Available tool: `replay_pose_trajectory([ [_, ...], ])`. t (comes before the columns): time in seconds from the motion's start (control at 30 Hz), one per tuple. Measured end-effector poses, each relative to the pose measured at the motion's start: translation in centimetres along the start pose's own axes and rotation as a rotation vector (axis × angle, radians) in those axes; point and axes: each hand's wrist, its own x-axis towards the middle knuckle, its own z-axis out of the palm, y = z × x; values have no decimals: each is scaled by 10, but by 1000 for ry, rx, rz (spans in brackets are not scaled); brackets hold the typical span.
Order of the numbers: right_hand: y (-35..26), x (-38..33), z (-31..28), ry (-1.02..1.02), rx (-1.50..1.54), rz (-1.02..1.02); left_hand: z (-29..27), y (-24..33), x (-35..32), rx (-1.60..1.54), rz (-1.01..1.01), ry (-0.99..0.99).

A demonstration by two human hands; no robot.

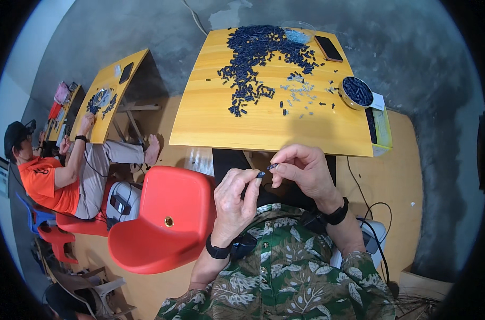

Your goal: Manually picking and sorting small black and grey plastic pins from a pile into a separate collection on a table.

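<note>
Both my hands are raised in front of the table's near edge, fingertips close together. My left hand [236, 198] pinches a small black cylindrical part [260, 174] with a bluish end between thumb and forefinger. In my right hand [301, 169], thumb and forefinger close on another small dark piece [272, 166], its kind too small to make out. The two pieces are near each other, apart. Beyond them, a large heap of black cylindrical parts [256, 42] spreads over the yellow table [210, 117]. Small clear pieces [301, 93] lie scattered right of the heap.
At the table's right stand a bowl of black parts [356, 92] and a phone [328, 48]; a clear dish [298, 35] is at the back. A red chair [168, 221] is at my left. Further left, a person in orange [56, 173] works at another table [128, 58].
</note>
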Motion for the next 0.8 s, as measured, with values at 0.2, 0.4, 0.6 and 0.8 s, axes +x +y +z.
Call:
replay_pose_trajectory([
  [0.2,-7,-12,3,14,-62,-52,1,8,1,39,12,-40],
  [0.4,-11,-14,6,-17,-68,-103,3,7,1,61,71,-29],
  [0.6,-11,-13,9,-18,-105,-97,2,7,2,76,91,-42],
  [0.8,-11,-12,8,-19,-162,-113,-1,5,5,147,165,-53],
])
